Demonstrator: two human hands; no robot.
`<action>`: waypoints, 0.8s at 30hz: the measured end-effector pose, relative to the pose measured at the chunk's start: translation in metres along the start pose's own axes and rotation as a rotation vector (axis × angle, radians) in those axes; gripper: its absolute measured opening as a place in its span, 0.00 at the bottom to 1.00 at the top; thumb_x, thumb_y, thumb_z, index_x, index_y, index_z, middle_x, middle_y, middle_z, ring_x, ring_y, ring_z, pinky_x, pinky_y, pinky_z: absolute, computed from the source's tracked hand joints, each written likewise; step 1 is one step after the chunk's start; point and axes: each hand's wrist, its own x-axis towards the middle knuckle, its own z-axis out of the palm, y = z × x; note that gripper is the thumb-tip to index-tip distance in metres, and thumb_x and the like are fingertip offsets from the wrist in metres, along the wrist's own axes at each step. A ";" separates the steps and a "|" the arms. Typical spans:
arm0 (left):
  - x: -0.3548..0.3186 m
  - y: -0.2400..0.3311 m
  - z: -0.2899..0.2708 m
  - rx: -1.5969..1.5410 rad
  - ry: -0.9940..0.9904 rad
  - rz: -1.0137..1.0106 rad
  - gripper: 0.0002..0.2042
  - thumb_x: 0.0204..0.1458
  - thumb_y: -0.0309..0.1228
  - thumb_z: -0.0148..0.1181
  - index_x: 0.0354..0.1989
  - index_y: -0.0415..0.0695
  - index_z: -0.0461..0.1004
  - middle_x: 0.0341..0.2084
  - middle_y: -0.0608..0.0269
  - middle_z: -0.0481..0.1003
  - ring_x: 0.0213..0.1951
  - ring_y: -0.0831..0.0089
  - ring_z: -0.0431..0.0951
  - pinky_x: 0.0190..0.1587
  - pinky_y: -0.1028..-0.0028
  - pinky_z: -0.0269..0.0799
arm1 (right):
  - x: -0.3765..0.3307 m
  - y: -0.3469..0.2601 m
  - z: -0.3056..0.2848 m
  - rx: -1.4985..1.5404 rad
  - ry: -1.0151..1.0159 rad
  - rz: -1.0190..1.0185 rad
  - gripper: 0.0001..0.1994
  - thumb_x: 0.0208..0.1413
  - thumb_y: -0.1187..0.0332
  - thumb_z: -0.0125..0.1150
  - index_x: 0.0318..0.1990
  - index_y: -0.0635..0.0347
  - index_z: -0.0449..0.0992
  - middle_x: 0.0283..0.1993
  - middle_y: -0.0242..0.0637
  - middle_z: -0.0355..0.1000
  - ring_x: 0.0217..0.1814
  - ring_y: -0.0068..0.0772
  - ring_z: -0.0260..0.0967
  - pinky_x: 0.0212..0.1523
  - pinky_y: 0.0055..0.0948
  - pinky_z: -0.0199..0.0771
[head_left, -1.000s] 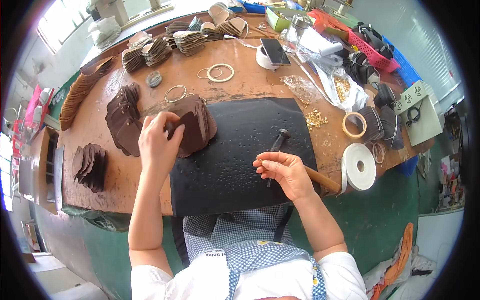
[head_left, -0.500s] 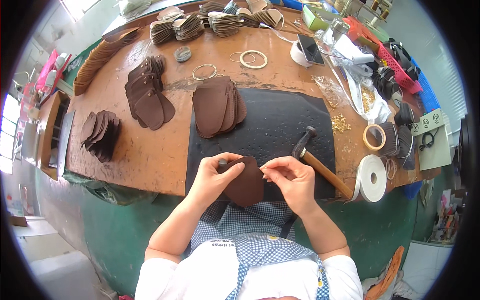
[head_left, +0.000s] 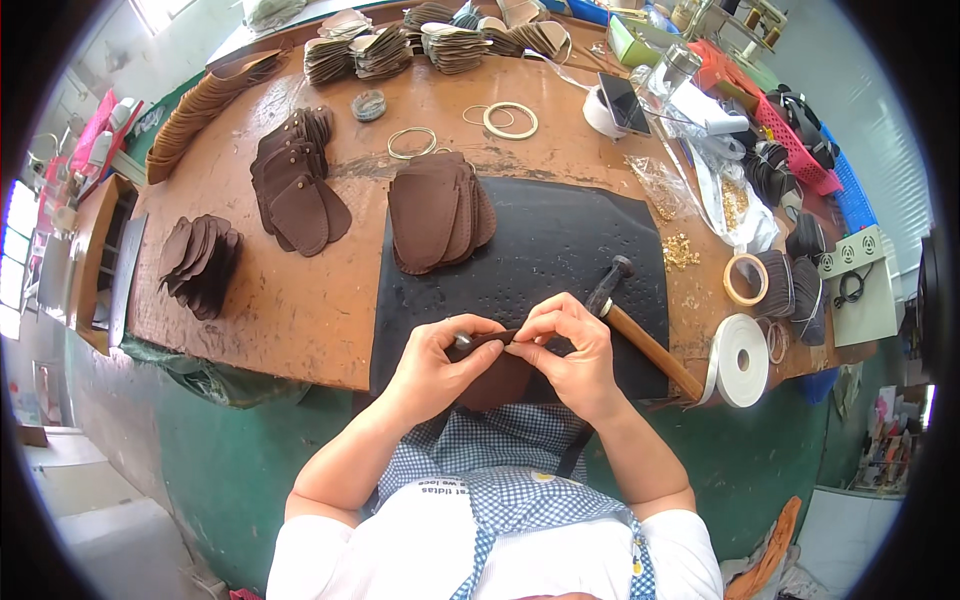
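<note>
My left hand (head_left: 442, 362) is closed on a dark brown leather piece (head_left: 497, 385), which hangs below my fingers over the near table edge. A short silver metal rod (head_left: 462, 340) pokes out between that hand's thumb and fingers. My right hand (head_left: 565, 355) pinches the upper edge of the same leather piece, its fingertips meeting those of the left. Whatever small part may be between the fingertips is hidden. Just right of my right hand, a hammer (head_left: 645, 340) with a wooden handle lies on the black mat (head_left: 560, 235). A stack of brown leather pieces (head_left: 435, 215) sits on the mat's far left.
More brown leather pieces (head_left: 300, 195) and a smaller pile (head_left: 200, 265) lie to the left. Small gold-coloured parts (head_left: 680, 252) are heaped right of the mat. A white tape roll (head_left: 740, 360), a tan tape ring (head_left: 746, 279) and a phone (head_left: 622, 103) stand along the right.
The leather piece has tipped from facing up to nearly edge-on. My right hand has moved left, and its fingertips now meet my left hand at the piece's upper edge.
</note>
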 end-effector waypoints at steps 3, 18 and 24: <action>0.001 0.003 0.002 0.209 0.038 0.230 0.08 0.54 0.24 0.66 0.42 0.39 0.82 0.29 0.63 0.81 0.34 0.75 0.78 0.37 0.75 0.74 | 0.001 -0.005 0.000 0.076 0.028 0.063 0.10 0.48 0.82 0.72 0.38 0.62 0.80 0.38 0.33 0.75 0.41 0.23 0.74 0.43 0.23 0.77; -0.001 0.000 0.011 -0.177 0.064 -0.127 0.08 0.55 0.26 0.67 0.41 0.38 0.82 0.30 0.65 0.81 0.32 0.81 0.78 0.36 0.80 0.74 | 0.002 -0.006 -0.011 0.230 -0.164 0.317 0.06 0.54 0.82 0.68 0.38 0.64 0.79 0.37 0.31 0.78 0.41 0.20 0.76 0.46 0.22 0.78; -0.001 -0.009 0.013 -0.397 0.099 -0.250 0.10 0.59 0.30 0.65 0.43 0.36 0.81 0.32 0.63 0.81 0.33 0.80 0.80 0.36 0.81 0.77 | -0.001 0.003 -0.008 0.464 -0.091 0.533 0.08 0.58 0.80 0.66 0.44 0.67 0.80 0.41 0.35 0.80 0.43 0.22 0.78 0.49 0.23 0.79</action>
